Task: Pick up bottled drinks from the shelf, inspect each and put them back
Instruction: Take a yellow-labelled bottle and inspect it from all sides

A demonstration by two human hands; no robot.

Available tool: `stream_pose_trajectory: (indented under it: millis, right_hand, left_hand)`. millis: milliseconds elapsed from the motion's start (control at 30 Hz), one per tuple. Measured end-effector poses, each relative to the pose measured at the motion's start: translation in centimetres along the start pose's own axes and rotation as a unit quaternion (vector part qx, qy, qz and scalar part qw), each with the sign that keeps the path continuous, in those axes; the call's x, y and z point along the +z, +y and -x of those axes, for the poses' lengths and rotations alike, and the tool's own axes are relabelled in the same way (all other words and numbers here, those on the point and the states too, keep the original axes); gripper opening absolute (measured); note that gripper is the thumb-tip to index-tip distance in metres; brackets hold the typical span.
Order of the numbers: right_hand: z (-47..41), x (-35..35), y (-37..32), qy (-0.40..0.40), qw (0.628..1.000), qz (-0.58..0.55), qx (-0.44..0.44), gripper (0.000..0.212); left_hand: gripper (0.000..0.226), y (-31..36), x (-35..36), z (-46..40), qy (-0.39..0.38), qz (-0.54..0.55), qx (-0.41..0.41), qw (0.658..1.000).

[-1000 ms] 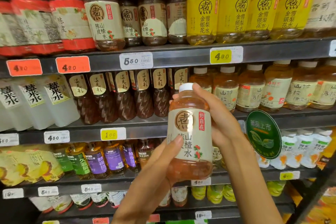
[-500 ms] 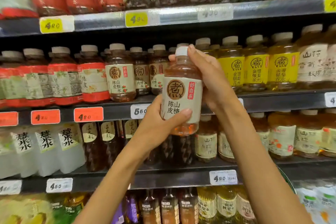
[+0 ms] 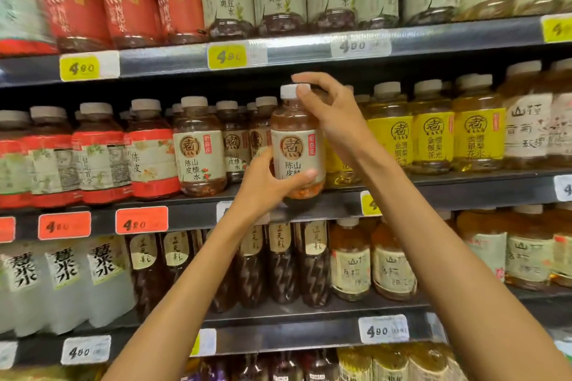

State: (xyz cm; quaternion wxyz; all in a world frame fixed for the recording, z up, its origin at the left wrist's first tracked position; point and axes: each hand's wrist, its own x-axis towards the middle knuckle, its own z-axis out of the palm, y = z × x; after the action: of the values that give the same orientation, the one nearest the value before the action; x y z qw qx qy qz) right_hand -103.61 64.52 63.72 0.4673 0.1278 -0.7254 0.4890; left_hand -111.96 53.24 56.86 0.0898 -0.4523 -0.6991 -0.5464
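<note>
Left to right: our left hand [image 3: 266,182] grips the lower body of the upright amber plastic bottle with cream label [image 3: 297,145]; our right hand [image 3: 332,114] pinches its white cap [image 3: 289,91]. Base hovers over the grey metal shelf [image 3: 464,185] edge, gap directly behind.

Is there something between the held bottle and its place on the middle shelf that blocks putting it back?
Nothing visible blocks it. The held bottle is at the shelf edge, in the gap between the matching bottle and the yellow-label bottles.
</note>
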Motion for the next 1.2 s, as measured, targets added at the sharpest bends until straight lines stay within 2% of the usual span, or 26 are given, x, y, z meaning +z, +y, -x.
stream_pose_trajectory:
  millis: [100, 167, 333, 500, 700, 767, 833, 900, 967, 1000, 1100, 1200]
  right_hand:
    - [-1.1, 0.3, 0.7, 0.051, 0.992, 0.097, -0.061, 0.020]
    - [-1.8, 0.5, 1.0, 0.075, 0.973, 0.189, -0.107, 0.019]
    - [-2.7, 0.5, 2.2, 0.060, 0.949, 0.278, -0.137, 0.023]
    - [-2.7, 1.2, 3.8, 0.069, 0.903, 0.390, -0.166, 0.024]
    - [-2.8, 0.4, 3.5, 0.048, 0.879, 0.440, -0.177, 0.027]
    - [-2.8, -0.3, 3.6, 0.064, 0.872, 0.454, -0.172, 0.029]
    - [-3.1, -1.4, 4.0, 0.108, 0.849, 0.497, -0.141, 0.031]
    - [-3.1, -2.2, 4.6, 0.106, 0.823, 0.552, -0.075, 0.032]
    - [-2.9, -2.4, 4.9, 0.074, 0.829, 0.553, -0.036, 0.034]
    - [-2.7, -2.5, 4.9, 0.069, 0.838, 0.539, -0.043, 0.034]
    - [-2.1, -2.6, 4.3, 0.095, 0.857, 0.494, -0.108, 0.034]
    - [-0.8, -2.7, 3.5, 0.118, 0.884, 0.423, -0.158, 0.037]
  left_hand:
    - [0.058, -0.3, 0.1, -0.9, 0.005, -0.014, -0.010, 1.000]
    - [0.069, -0.5, 0.3, -1.3, 0.015, -0.026, -0.022, 0.999]
    - [0.067, -0.7, 0.2, -2.5, 0.023, -0.110, -0.068, 0.991]
    - [0.071, -0.6, 1.3, -2.7, 0.058, -0.198, -0.086, 0.975]
    - [0.080, -0.2, 1.9, -2.3, 0.098, -0.228, -0.081, 0.965]
    - [0.082, 0.1, 1.9, -2.2, 0.092, -0.242, -0.085, 0.962]
    - [0.082, 0.3, 1.9, -2.2, 0.091, -0.254, -0.089, 0.959]
    - [0.080, 0.4, 2.1, -1.9, 0.099, -0.264, -0.089, 0.955]
    - [0.079, 0.3, 2.4, -1.7, 0.107, -0.271, -0.087, 0.953]
    - [0.078, 0.3, 2.6, -1.7, 0.112, -0.268, -0.086, 0.953]
    - [0.076, 0.2, 2.9, -1.5, 0.127, -0.249, -0.083, 0.957]
    - [0.084, 0.2, 3.3, -0.9, 0.151, -0.230, -0.058, 0.960]
